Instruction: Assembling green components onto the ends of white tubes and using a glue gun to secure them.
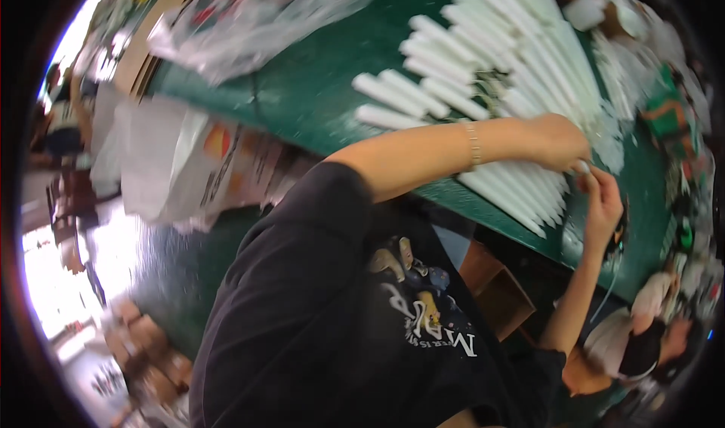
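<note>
My left hand [560, 141], with a bracelet on its wrist, reaches across the front of the table. Its fingers are closed and bent downward beside my right hand [603, 200]. The right hand pinches at the same spot, thumb and fingers together. A small white tip [581, 167] shows between the two hands; what it belongs to is hidden. Beneath my left forearm lies a row of white candle-shaped sticks [513, 194] with pointed ends. Beyond the arm are more white sticks [453, 47], piled and fanned out, with thin wire-like bits [491, 88] among them.
The green table [302, 88] carries a clear plastic bag [249, 20] at the far left. A white printed sack [181, 156] stands at its left edge. Below the table is an open cardboard box [502, 300]. Another person [627, 345] is at the lower right, blurred.
</note>
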### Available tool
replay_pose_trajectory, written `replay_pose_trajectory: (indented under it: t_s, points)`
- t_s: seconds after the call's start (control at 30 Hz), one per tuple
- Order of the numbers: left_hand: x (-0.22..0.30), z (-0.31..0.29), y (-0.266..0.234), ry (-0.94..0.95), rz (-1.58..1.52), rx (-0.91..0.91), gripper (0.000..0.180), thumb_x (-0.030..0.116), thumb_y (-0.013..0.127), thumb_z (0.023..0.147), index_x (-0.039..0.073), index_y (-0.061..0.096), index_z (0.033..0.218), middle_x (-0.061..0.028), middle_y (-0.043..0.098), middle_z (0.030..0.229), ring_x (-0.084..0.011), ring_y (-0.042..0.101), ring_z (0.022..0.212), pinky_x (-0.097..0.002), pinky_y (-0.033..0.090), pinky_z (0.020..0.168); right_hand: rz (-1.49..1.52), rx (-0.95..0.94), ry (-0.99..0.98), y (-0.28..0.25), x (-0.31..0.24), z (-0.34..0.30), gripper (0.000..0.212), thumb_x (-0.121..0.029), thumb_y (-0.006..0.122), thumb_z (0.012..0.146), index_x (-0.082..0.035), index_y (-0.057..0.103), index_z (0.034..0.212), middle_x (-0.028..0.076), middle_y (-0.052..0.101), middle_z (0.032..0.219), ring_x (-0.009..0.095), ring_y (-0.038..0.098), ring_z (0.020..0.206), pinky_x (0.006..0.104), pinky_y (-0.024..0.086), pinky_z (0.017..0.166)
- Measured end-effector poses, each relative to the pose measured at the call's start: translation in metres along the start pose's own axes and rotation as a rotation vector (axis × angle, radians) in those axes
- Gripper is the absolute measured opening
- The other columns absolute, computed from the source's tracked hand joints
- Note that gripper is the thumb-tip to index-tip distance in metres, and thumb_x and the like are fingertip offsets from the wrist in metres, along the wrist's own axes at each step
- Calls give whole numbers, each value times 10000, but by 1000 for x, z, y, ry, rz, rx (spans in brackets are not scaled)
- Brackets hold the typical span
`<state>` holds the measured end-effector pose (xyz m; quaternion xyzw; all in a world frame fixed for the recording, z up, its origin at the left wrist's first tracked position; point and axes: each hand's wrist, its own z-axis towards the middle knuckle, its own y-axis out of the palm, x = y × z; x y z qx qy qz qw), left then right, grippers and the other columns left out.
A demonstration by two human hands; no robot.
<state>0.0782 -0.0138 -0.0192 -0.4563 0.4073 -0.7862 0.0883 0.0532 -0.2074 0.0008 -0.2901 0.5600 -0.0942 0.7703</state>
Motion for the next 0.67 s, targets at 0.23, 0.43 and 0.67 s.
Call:
replay_pose_trajectory:
  t_s: [0.23, 0.43, 0.67]
  points:
    - [-8, 6, 13, 17, -4, 111, 203, 281, 593, 790, 103, 657, 861, -127, 645, 791, -333, 614, 801, -439, 471, 678, -641, -150, -484, -19, 11, 24, 195, -144, 469, 935, 34, 532, 888, 99, 474, 738, 187, 471, 680, 291, 396, 649]
    - [-5, 11, 17, -42, 22, 75, 168, 240, 615, 753, 106, 660, 844, -134, 643, 767, -333, 624, 789, -443, 479, 667, -515, -210, -289, -16, 24, 24, 264, -188, 439, 949, 26, 473, 798, 97, 415, 684, 187, 401, 620, 298, 351, 585]
    - [-18, 18, 17, 20, 45, 80, 236, 284, 635, 726, 131, 662, 903, -149, 642, 813, -334, 615, 829, -431, 479, 732, -417, -139, -191, -11, 22, 22, 210, -185, 441, 953, 1, 517, 891, 25, 448, 707, 90, 398, 672, 226, 356, 591]
